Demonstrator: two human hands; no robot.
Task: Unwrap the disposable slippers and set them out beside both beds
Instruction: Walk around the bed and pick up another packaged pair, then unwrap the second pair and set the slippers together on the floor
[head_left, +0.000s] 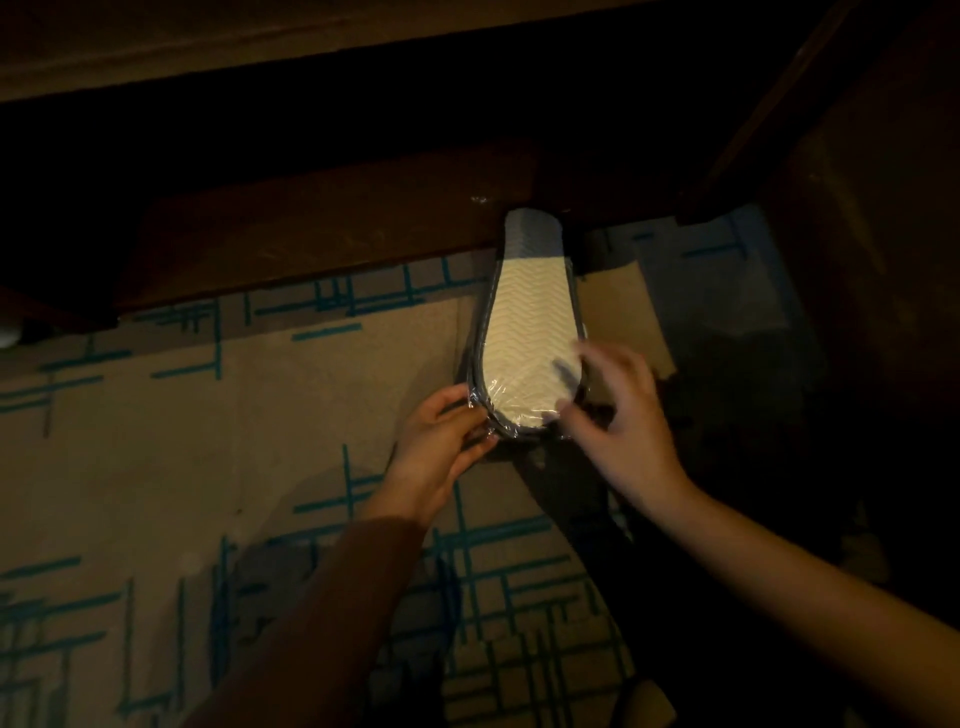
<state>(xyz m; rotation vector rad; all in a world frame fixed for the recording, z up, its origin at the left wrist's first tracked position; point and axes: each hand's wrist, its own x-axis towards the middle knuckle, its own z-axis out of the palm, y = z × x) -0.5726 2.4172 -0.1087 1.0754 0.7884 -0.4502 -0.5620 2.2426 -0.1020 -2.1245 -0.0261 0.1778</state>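
Dim carpet (156, 441) with teal lines lies below a dark wooden frame (311, 244). My left hand (441, 441) pinches the wrapped slippers (530, 332) at their near end; my right hand (618, 410), blurred, hovers loose-fingered over them.

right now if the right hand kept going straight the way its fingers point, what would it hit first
Most likely the wrapped slippers: the right hand points up-left, its blurred fingertips already over the pale sole. Whether they touch the plastic is unclear. The left hand grips the pack's near corner.
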